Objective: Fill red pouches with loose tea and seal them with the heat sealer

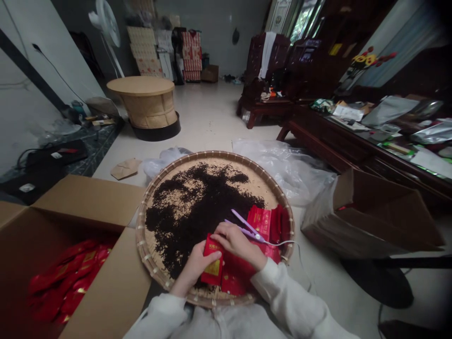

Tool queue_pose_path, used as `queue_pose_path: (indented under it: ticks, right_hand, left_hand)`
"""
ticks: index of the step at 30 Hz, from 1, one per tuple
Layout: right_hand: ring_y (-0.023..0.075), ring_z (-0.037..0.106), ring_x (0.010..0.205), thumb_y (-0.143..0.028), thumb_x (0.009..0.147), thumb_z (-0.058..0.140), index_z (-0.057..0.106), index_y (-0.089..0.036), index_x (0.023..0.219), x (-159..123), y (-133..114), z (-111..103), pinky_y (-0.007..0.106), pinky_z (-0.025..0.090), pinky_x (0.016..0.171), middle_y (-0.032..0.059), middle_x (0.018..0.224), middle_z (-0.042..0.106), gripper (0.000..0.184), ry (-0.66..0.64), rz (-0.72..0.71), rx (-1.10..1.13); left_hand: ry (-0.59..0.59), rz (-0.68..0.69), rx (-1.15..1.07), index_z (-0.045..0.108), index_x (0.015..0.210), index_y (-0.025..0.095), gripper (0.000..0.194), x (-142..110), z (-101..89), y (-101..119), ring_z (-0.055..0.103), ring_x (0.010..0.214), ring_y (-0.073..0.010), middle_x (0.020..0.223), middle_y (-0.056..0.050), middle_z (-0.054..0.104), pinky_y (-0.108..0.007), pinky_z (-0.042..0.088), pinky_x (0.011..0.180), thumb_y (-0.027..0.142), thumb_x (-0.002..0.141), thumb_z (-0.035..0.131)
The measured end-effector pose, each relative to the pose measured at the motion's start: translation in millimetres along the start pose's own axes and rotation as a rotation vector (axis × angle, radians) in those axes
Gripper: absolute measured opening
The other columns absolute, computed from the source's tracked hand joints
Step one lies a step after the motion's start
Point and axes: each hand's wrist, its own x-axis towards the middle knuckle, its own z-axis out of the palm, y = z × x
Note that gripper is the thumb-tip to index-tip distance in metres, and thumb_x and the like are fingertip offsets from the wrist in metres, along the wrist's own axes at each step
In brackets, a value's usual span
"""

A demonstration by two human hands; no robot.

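My left hand (197, 264) grips a small red packet (213, 269) with gold print, its thumb across the front. The fingers of my right hand (235, 239) are closed at the packet's top edge. Both hands are over a round woven bamboo tray (155, 175). Dark, loose dried leaves, like tea (203, 214), are spread over the tray. More red packets (260, 219) lie along its right side, some under my right forearm. A purple hinged tong-like tool (251, 231) with a white cord rests on them, its jaws apart, just beyond my right hand.
At left, an open cardboard box (106, 200) holds several red packets (72, 278). Another open carton (326, 221) stands right of the tray. Clear plastic sheeting (278, 165) lies behind the tray. Farther back are a round lidded basket (150, 109) and a cluttered dark wooden table (325, 132).
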Motion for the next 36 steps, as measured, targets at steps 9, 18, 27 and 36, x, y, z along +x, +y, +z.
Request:
queue_pose_path:
  ticks: [9,18,27,36]
  right_hand:
    - [0.0166,0.063,0.074,-0.034,0.089,0.055,0.071,-0.017,0.085,-7.7,4.5,5.1,0.026,0.048,0.067,0.0043,0.082,0.071,0.023,-0.078,0.159,0.298]
    - [0.0157,0.06,0.063,-0.025,0.078,0.065,0.067,-0.016,0.069,-17.0,14.6,7.0,0.026,0.044,0.059,0.0005,0.068,0.067,0.012,-0.017,0.361,0.326]
    - [0.0139,0.052,0.057,-0.049,0.078,0.062,0.059,-0.016,0.066,-19.3,21.7,17.1,0.026,0.039,0.055,-0.0003,0.061,0.057,0.035,0.095,0.403,0.506]
    - [0.0213,0.063,0.082,-0.032,0.089,0.051,0.064,-0.017,0.093,-26.5,27.1,3.3,0.033,0.048,0.074,0.008,0.087,0.066,0.021,-0.041,0.352,0.145]
  left_hand:
    - [0.255,0.188,-0.073,0.059,0.061,0.016,0.037,6.6,2.1,10.6,0.054,0.046,-0.0107,0.052,0.004,0.062,-0.02,0.04,0.047,0.047,0.057,0.079]
    - [0.305,0.2,0.114,0.059,0.057,0.017,0.037,5.4,-3.4,6.0,0.054,0.048,-0.0132,0.05,0.002,0.061,-0.022,0.04,0.05,0.049,0.057,0.077]
    - [0.192,0.155,0.044,0.064,0.067,0.017,0.049,4.8,-10.0,2.9,0.06,0.056,-0.0167,0.058,-0.001,0.065,-0.024,0.044,0.055,0.065,0.065,0.066]
    - [0.197,0.047,-0.553,0.065,0.083,0.018,0.038,-20.6,-26.8,33.7,0.063,0.05,-0.0159,0.06,-0.002,0.069,-0.025,0.051,0.049,0.055,0.074,0.067]
